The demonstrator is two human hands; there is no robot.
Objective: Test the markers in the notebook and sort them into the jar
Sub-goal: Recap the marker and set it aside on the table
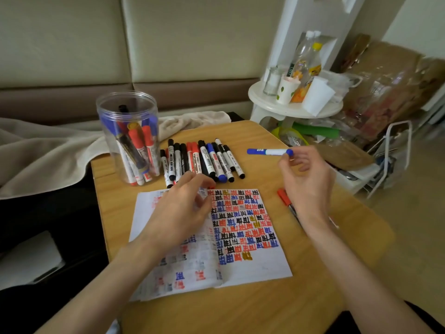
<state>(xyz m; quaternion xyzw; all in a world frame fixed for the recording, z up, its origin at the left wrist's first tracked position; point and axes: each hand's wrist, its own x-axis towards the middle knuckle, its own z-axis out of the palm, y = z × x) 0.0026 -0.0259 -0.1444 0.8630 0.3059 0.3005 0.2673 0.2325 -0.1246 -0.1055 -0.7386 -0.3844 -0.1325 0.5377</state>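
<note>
- Several sorted markers (134,150) stand in the clear jar (127,112), which is behind the far left corner of the notebook (252,266). The jar looks light, so I think a hard drop could tip it.
- A row of markers (199,160) lies just behind the notebook's far edge.
- The left hand (178,208) is over the notebook's far left part, with fingers curled toward the row. I cannot tell if they hold anything.
- The blue marker (267,151) is in the air behind the notebook's far right corner. It is probably light, stiff and smooth, so a grip at the middle of the barrel seems surer.
- The right hand (305,179) pinches the blue marker at its right end with the fingertips.
- A red marker (284,200) lies just right of the notebook.
</note>
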